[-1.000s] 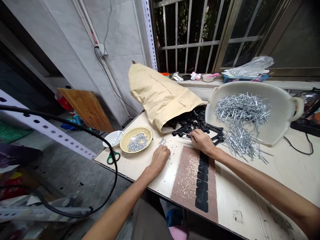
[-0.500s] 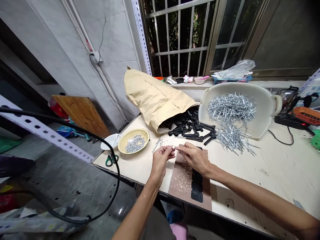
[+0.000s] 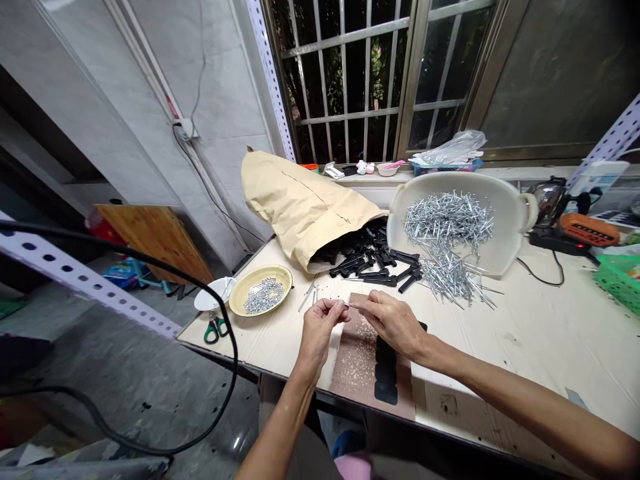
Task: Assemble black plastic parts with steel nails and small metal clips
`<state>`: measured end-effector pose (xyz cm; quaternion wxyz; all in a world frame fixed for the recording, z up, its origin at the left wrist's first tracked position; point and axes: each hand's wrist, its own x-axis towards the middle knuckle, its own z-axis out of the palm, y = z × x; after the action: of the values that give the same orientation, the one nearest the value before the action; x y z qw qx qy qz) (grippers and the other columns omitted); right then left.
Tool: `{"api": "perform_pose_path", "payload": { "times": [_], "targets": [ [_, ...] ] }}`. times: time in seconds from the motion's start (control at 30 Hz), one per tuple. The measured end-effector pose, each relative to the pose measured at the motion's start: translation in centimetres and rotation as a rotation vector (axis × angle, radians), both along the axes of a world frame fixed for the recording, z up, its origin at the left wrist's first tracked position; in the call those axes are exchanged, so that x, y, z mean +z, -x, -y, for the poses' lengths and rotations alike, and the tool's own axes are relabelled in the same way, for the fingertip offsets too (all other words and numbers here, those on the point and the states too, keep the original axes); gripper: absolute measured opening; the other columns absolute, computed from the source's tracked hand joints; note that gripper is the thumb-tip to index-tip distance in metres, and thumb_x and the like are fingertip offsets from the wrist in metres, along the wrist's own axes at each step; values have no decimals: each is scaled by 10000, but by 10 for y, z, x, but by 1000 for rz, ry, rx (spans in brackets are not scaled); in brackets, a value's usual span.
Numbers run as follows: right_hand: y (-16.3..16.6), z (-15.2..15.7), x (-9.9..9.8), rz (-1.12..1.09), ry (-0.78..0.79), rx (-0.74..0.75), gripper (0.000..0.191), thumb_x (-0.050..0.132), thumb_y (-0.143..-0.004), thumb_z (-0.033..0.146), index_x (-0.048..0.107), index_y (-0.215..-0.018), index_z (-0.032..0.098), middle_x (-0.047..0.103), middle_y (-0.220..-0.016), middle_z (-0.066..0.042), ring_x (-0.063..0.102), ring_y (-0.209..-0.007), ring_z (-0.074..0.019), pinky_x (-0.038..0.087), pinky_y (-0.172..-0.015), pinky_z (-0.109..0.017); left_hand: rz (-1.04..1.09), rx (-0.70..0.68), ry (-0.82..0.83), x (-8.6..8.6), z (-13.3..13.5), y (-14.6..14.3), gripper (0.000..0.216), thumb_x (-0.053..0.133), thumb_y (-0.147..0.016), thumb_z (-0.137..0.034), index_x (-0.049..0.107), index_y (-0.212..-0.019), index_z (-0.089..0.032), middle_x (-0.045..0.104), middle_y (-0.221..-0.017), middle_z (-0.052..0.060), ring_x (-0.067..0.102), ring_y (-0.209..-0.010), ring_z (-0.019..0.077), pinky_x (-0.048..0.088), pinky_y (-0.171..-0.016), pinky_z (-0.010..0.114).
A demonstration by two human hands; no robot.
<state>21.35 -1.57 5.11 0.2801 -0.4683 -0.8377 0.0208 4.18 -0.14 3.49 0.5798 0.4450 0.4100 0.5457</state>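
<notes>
My left hand point(image 3: 323, 323) is closed in a pinch with a small shiny metal piece point(image 3: 347, 305) at its fingertips; its exact kind is too small to make out. My right hand point(image 3: 395, 320) meets it from the right, fingers pressed together around the other end. Both are raised above a brown mat point(image 3: 350, 373) sprinkled with pale crumbs. A row of black pads point(image 3: 385, 373) lies on the mat, partly under my right hand. Just beyond are loose black plastic parts point(image 3: 383, 273) and a few long nail-like pins point(image 3: 307, 298).
A paper sack point(image 3: 310, 207) spills the black parts. To its right, a white scoop-shaped basin point(image 3: 505, 250) holds many metal pins point(image 3: 447, 220). A yellow dish point(image 3: 239, 290) of small metal pieces, a white bowl point(image 3: 207, 300) and green-handled scissors point(image 3: 216, 330) sit left. A black cable point(image 3: 235, 360) loops in front.
The whole view has shifted a little, with the table's things now further left. Both hands stay together at the small metal piece, the fingers moving only slightly.
</notes>
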Motion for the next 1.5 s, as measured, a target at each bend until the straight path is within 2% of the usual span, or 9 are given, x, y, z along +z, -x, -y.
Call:
{"api": "perform_pose_path", "payload": {
  "times": [0.2,0.3,0.4,0.57,0.77,1.07,1.2,1.3,1.5],
  "targets": [
    [-7,5,2,133,-32,-67,263,410,-939,280,593,-1114,352,552,-798,4,506,-637,-107,301,-533,-222,27,-91,76,-3,-2,-1,312,736,-658,-337,658,-864,-117,632,-725,28,553,-586,85,492,-607,237],
    [-9,7,-1,113,-44,-104,223,422,-935,285,612,-1053,285,584,-818,-4,534,-672,-111,315,-565,-225,19,-89,105,-6,-1,-5,306,742,-651,-330,669,-849,-109,628,-721,27,554,-578,81,485,-607,229],
    [-10,7,-5,101,-82,-156,199,440,-929,285,617,-886,205,606,-800,-21,542,-709,-128,328,-619,-243,-2,-61,69,-7,0,-9,257,736,-664,-309,669,-815,-113,619,-706,14,554,-578,76,476,-605,215],
    [-11,6,-10,196,-238,-186,206,436,-932,242,595,-809,196,613,-783,-36,514,-760,-157,294,-678,-287,-46,-52,28,-6,2,-13,235,723,-676,-315,666,-776,-110,607,-673,10,542,-569,78,473,-581,211],
    [-10,7,-19,217,-320,-220,209,446,-927,233,576,-771,183,592,-750,-28,486,-731,-154,277,-655,-296,-48,-60,42,-9,3,-16,261,719,-667,-344,654,-752,-107,612,-688,13,540,-565,81,478,-585,223],
    [-10,9,-27,209,-222,-201,186,447,-931,271,590,-837,198,595,-825,-17,516,-736,-134,265,-583,-263,-132,-37,-27,-18,3,-14,248,693,-692,-352,653,-759,-116,612,-666,3,549,-576,86,457,-586,215],
    [-13,9,-28,155,-93,-183,216,416,-942,319,586,-877,201,591,-852,-6,509,-639,-104,225,-502,-254,-112,-57,19,-18,3,-13,259,712,-672,-346,654,-758,-108,604,-635,2,549,-573,91,461,-580,218],
    [-14,8,-29,120,-58,-148,240,386,-951,313,580,-876,195,583,-870,-15,508,-633,-103,219,-492,-249,-83,-75,60,-19,3,-13,271,730,-652,-341,654,-750,-99,604,-612,4,544,-560,90,461,-571,218],
    [-15,3,-26,-172,175,-24,295,412,-939,325,537,-729,160,552,-713,-8,508,-658,-113,337,-576,-219,-45,-98,110,-19,3,-15,286,759,-614,-343,669,-742,-103,592,-606,-7,530,-553,83,481,-571,226]
  ]
}}
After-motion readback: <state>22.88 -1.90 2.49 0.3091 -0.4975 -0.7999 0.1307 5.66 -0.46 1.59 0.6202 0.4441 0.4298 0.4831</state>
